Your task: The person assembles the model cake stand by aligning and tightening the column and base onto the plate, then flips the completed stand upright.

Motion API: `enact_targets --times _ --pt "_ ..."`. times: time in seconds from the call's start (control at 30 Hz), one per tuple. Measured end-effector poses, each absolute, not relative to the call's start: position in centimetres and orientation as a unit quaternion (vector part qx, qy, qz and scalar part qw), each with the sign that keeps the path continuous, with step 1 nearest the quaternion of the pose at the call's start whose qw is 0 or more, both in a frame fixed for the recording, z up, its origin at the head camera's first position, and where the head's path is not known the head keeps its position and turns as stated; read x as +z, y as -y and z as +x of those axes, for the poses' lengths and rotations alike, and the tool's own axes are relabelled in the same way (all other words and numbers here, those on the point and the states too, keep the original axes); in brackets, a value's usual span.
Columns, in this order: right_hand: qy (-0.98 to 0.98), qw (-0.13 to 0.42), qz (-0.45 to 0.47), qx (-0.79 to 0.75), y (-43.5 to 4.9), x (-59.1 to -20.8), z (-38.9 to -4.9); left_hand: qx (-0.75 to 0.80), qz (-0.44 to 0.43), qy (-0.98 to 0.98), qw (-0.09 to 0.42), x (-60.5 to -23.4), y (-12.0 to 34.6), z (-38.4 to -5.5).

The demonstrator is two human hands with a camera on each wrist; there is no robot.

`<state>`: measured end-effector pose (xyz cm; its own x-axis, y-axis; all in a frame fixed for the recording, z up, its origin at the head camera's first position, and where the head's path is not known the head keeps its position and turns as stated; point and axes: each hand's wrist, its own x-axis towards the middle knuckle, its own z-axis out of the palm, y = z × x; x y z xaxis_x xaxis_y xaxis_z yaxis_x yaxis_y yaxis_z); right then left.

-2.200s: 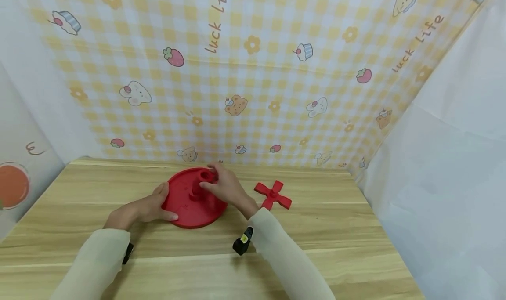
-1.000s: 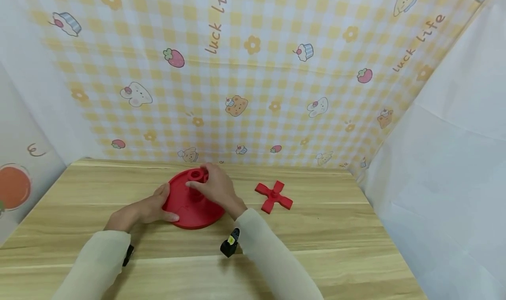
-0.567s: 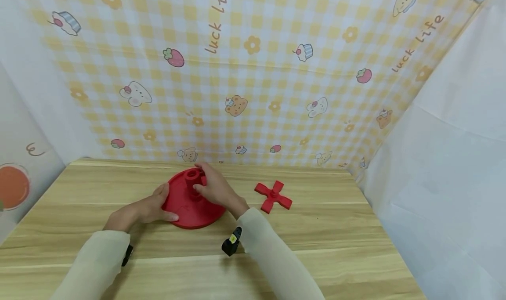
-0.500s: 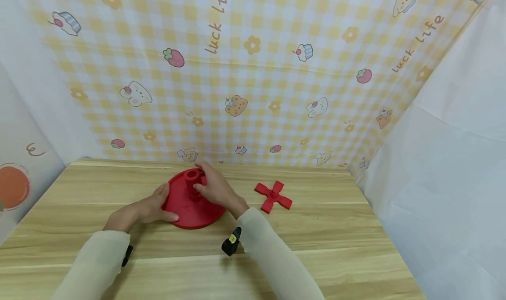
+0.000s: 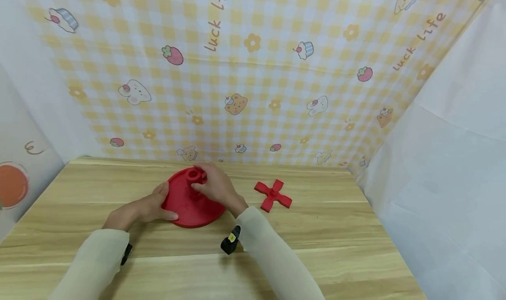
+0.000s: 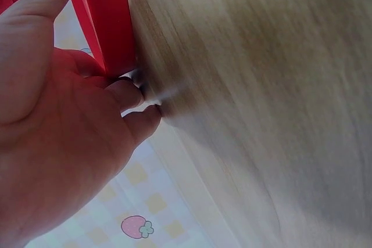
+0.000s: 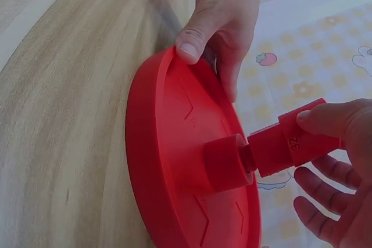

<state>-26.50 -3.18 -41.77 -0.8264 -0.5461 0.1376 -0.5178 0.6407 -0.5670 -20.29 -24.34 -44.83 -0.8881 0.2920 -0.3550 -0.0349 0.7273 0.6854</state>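
A round red disc (image 5: 186, 212) with a raised rim rests on the wooden table, and a short red socket (image 7: 221, 164) rises from its middle. My left hand (image 5: 148, 207) grips the disc's left edge, thumb on top of the rim and fingers behind it. Over the socket, my right hand (image 5: 218, 189) pinches a red cylindrical piece (image 7: 270, 149) with a hole in its top. In the right wrist view this piece tilts a little, its narrow stem at the socket's mouth. Its far side is partly hidden by the thumb and fingers.
A red four-armed cross piece (image 5: 273, 193) with a small centre peg lies on the table right of the disc. Behind the table (image 5: 316, 229) hangs a yellow checked cloth (image 5: 253, 80). White sheeting (image 5: 446, 159) borders the right side.
My right hand has carried the cylindrical piece leftward to over the disc's middle, with small shifts of tilt lately. The left hand keeps its grip on the rim.
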Motion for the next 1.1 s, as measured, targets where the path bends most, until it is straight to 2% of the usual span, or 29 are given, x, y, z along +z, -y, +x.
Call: enact_targets --times 0.33,0.57,0.87,1.1 --pt "-0.902 0.019 -0.230 -0.365 3.5 -42.6 -26.0 0.375 0.079 -0.897 0.219 -44.7 24.3 -20.0" --pt "-0.901 0.018 -0.243 -0.360 3.4 -42.8 -26.0 0.361 0.069 -0.903 0.223 -44.7 24.4 -19.9" --pt "-0.877 0.096 -0.265 -0.389 3.2 -43.0 -26.4 0.362 0.073 -0.904 0.218 -44.8 24.8 -19.9" --pt "-0.885 0.092 -0.259 -0.377 2.6 -42.8 -26.5 0.359 0.078 -0.903 0.222 -45.0 24.5 -20.4"
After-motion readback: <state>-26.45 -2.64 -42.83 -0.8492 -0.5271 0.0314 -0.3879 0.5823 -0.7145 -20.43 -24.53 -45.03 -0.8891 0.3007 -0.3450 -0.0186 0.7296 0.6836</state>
